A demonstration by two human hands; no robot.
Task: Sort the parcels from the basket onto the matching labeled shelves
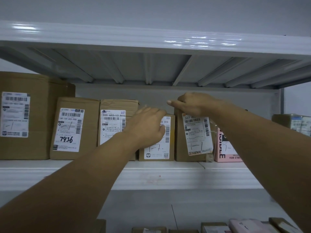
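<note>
Left hand (148,126) lies over the front of a small box (156,148) marked 1-1, fingertips at its top edge; blur hides whether they curl round it. A row of bigger boxes (75,128) stands at its 9 o'clock. Just beside the small box, at its 3 o'clock, stands a tall box (193,140), also marked 1-1. The right hand (191,103) grips its top edge, fingers hooked over, thumb pointing to 9 o'clock. A pink box (225,148) follows at 3 o'clock. All stand on the shelf (151,174).

Grey wall (151,7) across top of frame; same grey in the lower-centre band. Thin dark line (174,216) running down it, lower centre. Paler wall strip (297,101) at far right edge.
</note>
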